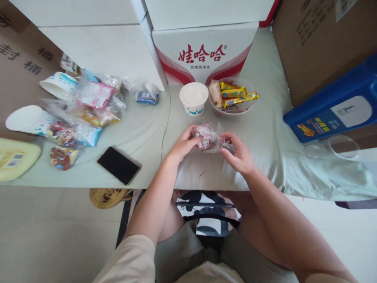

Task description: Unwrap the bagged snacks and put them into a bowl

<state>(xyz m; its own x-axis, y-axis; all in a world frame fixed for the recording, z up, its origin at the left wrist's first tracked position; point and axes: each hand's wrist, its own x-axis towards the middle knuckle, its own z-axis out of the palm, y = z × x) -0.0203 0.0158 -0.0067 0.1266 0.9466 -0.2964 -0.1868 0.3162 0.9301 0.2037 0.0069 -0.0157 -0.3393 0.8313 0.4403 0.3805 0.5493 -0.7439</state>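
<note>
cloth in pale green (152, 164) is covering the table, with one brown carton (17, 86) rising at the left and another brown carton (306, 59) at the right. white boxes (103, 51) are standing along the back, next to a white carton (203, 55) that is bearing red writing. a blue container (330, 108) is slanting in front of the right-hand carton. a heap of wrapped snacks (96, 95) is spreading over the left side, and a yellow bottle (18, 157) is showing at the left edge. a clear bowl (225, 113) is sitting beyond the hands, and a dark phone (118, 165) is lying near the front edge. a paper cup (194, 100) is standing just left of the bowl. the person's left hand (187, 143) is gripping the body of a reddish-brown packet (204, 135), fingers curling over its left end. the right hand (238, 151) is pinching the packet's loose clear plastic at the other end, between thumb and fingers. the packet is resting between both hands, in front of the cup and bowl; whether it is touching the cloth is staying unclear. smaller still, yellow-wrapped sticks (234, 93) are lying in the bowl, one poking past its rim.
</note>
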